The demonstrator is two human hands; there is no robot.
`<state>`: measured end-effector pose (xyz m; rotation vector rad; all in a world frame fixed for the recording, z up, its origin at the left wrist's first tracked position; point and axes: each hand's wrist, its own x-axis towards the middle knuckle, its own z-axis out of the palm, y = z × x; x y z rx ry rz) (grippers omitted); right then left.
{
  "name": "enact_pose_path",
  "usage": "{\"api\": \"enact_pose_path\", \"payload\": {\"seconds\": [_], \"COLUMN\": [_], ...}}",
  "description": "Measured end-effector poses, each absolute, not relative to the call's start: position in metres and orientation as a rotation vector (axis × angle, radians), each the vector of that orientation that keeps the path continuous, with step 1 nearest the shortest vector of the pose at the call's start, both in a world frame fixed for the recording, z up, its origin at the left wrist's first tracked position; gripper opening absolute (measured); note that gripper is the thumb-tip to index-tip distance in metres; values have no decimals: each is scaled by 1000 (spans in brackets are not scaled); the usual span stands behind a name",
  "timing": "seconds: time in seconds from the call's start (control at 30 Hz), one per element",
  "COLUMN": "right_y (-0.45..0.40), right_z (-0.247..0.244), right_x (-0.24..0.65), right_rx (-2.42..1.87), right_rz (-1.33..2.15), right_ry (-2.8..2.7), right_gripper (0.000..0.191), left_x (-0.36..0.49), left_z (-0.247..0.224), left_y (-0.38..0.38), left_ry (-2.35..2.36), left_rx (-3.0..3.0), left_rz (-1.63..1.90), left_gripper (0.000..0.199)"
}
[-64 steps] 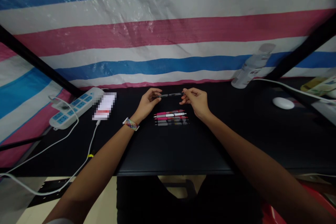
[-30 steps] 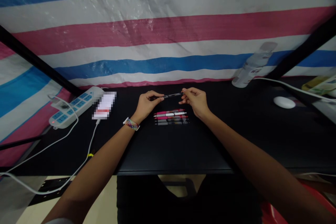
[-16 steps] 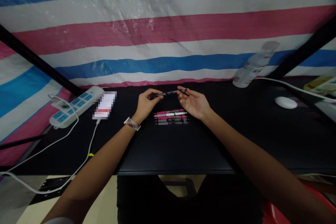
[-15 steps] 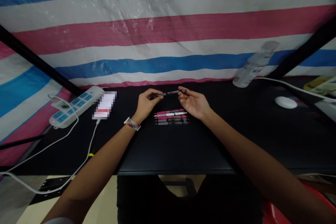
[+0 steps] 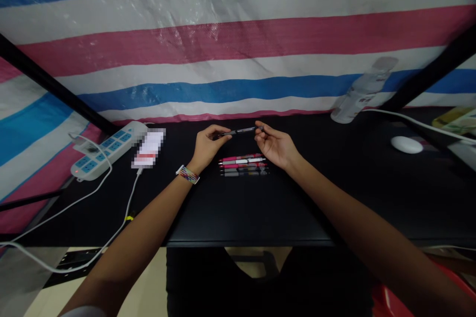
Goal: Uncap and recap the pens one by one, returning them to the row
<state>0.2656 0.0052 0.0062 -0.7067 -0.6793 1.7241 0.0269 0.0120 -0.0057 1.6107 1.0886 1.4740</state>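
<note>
A dark pen with a clear barrel [image 5: 243,131] is held level above the black table, one end in each hand. My left hand [image 5: 208,144] pinches its left end between thumb and fingers, with a colourful woven band on that wrist. Fingertips of my right hand [image 5: 274,144] close around the other end, palm turned partly up. Just below, several pens [image 5: 243,160] lie side by side in a row, some pink and white, others dark or clear, pointing left and right.
On the left are a white power strip [image 5: 109,151] and a phone [image 5: 149,147] on a charging cable. A clear bottle [image 5: 353,96] stands at the back right, near a white mouse [image 5: 406,144]. Striped plastic sheeting [image 5: 223,39] hangs behind the black table [image 5: 253,218].
Both hands keep the pen in almost the same place. The right fingers have shifted slightly at its right end. The row of pens is unchanged.
</note>
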Motion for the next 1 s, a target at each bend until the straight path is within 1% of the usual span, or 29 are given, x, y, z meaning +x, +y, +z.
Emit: {"api": "enact_pose_path", "payload": {"seconds": [0.17,0.3,0.43,0.47,0.57,0.6,0.77,0.87,0.9,1.0], "right_y": [2,2,4,4,0,-1,1,3,3,0], "right_z": [10,11,8,8,10,12,12,8,8,8], "right_x": [265,267,266,265,263,263,264,264,263,263], "right_rx": [-690,-664,-721,-721,-703,-700,-725,-751,-749,-694], "right_rz": [1693,1740,1676,1665,1663,1670,1666,1618,1609,1625], "right_ry": [-707,-675,-689,-698,-727,-735,-704,-712,-733,-768], "right_gripper": [28,22,13,14,29,30,23,13,14,25], "left_x": [27,27,27,27,28,28,27,27,27,27], "left_z": [-4,-3,-3,-3,-5,-5,-5,-5,-5,-5], "left_y": [11,10,10,10,11,11,11,11,11,10], "left_ry": [1112,1106,1096,1096,1106,1110,1102,1114,1118,1111], "left_rx": [1616,1613,1595,1588,1584,1584,1586,1601,1601,1597], "left_rz": [1444,1446,1442,1441,1427,1422,1425,1417,1415,1408], "left_gripper": [22,22,22,22,23,23,23,20,19,19]}}
